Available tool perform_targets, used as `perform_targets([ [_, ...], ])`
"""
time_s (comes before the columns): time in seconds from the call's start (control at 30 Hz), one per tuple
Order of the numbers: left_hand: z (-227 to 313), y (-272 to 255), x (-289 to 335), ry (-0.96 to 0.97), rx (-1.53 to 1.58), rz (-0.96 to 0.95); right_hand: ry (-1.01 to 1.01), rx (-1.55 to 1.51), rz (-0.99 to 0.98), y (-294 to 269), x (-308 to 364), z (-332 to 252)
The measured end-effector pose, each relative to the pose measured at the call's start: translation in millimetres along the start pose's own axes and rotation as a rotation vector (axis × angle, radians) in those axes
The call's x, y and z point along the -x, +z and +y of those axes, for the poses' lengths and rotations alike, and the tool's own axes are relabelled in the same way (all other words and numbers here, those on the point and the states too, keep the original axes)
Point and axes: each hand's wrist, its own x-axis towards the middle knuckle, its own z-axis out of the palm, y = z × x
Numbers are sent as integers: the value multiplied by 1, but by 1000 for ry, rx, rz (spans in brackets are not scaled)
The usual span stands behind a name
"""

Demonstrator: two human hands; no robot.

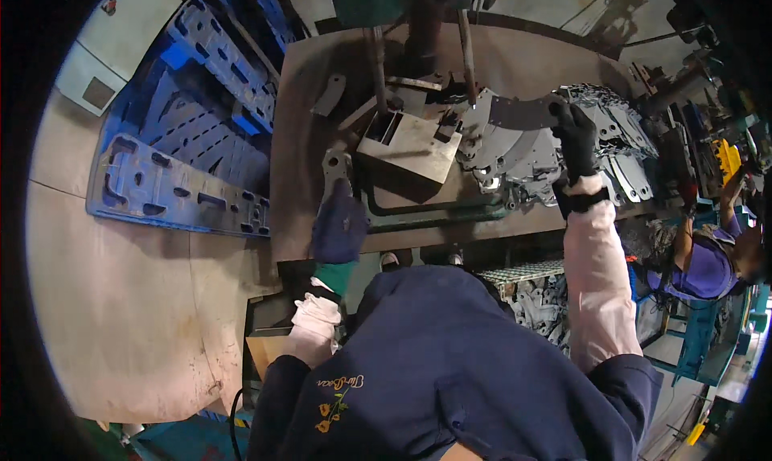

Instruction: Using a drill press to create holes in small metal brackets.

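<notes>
Hands gloved: your right hand [576, 135] grips a curved metal plate [519, 111] by its end, above the pile of plates [611, 151]; left hand [339, 224] closed over a bracket [334, 168] on the surface [297, 131]. Plate probably stiff, thin, sharp-edged; hold flat faces

There is a single view, taken from a camera worn on the person's head and aimed steeply down over the chest and both forearms, which come in from the lower edge. It faces forward onto a metal worktable [297, 139] close below, with a drill press [418, 11] at the top edge. The wide fisheye lens bends the table's straight edges and darkens the corners into a round rim. Near things fill the middle; the blue pallet [185, 139] on the floor at left and another person [708, 264] at far right sit small near the rim. No second view overlaps it.
</notes>
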Motion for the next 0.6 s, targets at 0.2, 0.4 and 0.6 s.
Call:
perform_targets([
  [0.2, 139, -50, -41, 323, 344, -168, -30, -57, -444, -6, 57, -58],
  [0.4, 127, -38, -36, 265, 445, -345, 68, -138, -699, 49, 81, -75],
  [0.6, 90, -35, -23, 199, 261, -165, 218, -369, -633, 92, 73, -61],
])
